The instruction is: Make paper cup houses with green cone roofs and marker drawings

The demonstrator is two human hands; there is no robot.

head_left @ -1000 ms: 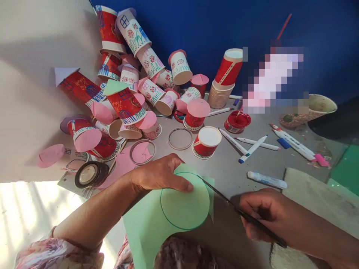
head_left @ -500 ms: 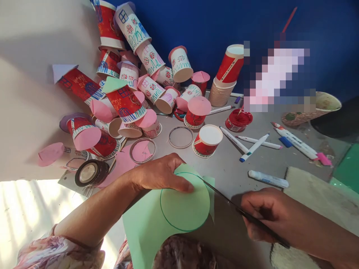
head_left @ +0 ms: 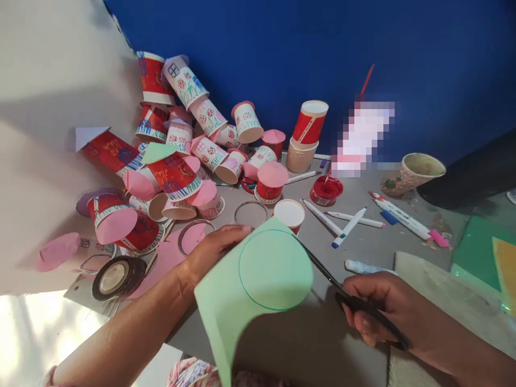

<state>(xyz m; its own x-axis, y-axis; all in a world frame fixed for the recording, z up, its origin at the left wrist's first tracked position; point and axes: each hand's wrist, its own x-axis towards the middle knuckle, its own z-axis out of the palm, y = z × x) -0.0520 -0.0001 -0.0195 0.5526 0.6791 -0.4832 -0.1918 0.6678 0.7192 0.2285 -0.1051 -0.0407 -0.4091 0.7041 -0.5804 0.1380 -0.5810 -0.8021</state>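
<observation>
Where scissors (head_left: 351, 302) meet paper (head_left: 223, 306) (green), drawn circle (head_left: 276, 270)

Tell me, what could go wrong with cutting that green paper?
The scissors might slip inside the drawn circle and spoil its edge. The left hand is partly hidden behind the green paper, so a cut could perhaps nick it. If bumped, the open red pot might spill.

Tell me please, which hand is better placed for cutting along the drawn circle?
Probably the right: the right hand holds the scissors, which reach the upper right edge of the green paper. The left hand, partly hidden behind the paper, holds it, so it seems better suited to steadying.
</observation>
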